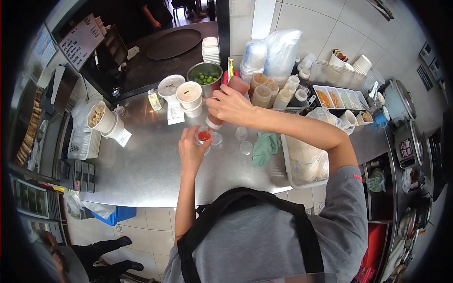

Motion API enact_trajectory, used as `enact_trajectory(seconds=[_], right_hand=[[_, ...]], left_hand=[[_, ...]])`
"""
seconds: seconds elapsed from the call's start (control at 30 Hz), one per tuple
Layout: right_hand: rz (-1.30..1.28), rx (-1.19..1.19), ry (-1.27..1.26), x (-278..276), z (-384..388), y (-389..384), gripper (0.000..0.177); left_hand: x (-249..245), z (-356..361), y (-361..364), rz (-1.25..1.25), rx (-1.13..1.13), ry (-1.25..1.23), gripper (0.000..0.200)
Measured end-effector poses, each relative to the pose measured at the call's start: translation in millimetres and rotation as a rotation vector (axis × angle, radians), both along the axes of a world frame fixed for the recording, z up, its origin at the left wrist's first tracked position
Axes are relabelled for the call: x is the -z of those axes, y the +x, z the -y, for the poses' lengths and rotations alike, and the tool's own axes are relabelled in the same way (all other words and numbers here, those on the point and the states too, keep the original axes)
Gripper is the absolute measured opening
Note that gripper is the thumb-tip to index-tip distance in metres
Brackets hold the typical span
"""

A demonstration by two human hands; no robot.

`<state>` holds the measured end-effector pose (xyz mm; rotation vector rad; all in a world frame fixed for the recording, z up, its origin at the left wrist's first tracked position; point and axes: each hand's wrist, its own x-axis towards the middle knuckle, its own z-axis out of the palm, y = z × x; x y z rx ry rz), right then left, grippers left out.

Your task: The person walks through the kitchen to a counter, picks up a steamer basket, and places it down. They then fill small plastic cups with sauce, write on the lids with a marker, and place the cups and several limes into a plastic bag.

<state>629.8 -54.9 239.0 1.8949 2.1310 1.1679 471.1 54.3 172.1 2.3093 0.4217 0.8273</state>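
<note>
My left hand point(190, 146) is closed around a small see-through sauce cup point(204, 136) with red sauce in it. Above that cup, my right hand point(232, 103) grips a squeeze bottle point(214, 122) of reddish sauce, tilted with its lower end close over the cup. Beside my left fingers sits another small plastic cup point(216, 138) on the steel counter. Two round see-through pieces, a cup or lid point(241, 133) and a lid point(245, 147), lie farther right. A crumpled green cloth point(265, 149) rests beyond them.
Behind my hands stand lidded paper tubs point(189, 92) and a metal pot of green limes point(205, 79). Sauce bottles point(262, 96) and a topping tray point(340, 98) line the back right. A white bin point(306, 162) sits right. Another person point(89, 254) is at lower left.
</note>
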Motion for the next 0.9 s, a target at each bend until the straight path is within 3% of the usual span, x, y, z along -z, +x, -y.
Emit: enact_trajectory(seconds=[0.47,0.57,0.67,0.77,0.87,0.9], right_hand=[[-0.054,0.002,0.018,21.6,-2.8,6.2,0.009],[-0.216,0.077,-0.081,27.5,-0.8,7.1,0.015],[-0.526,0.119,-0.115,43.5,4.7,18.9,0.033],[-1.109,0.018,-0.343,51.8,10.3,40.8,0.053],[-1.818,-0.067,-0.130,38.3,22.6,48.4,0.065],[-1.830,0.034,-0.055,3.6,34.1,43.7,0.068]], left_hand=[[21.7,-4.0,-1.0,0.030,-0.009,-0.023,0.052],[21.8,-4.3,-2.2,0.031,-0.009,-0.039,0.051],[25.6,-8.1,-3.8,0.059,-0.005,-0.022,0.051],[16.2,-7.8,-6.2,0.045,0.018,-0.062,0.047],[29.1,-18.3,-6.2,-0.013,-0.019,-0.048,0.046],[35.3,-23.0,-8.1,-0.014,-0.023,-0.028,0.045]])
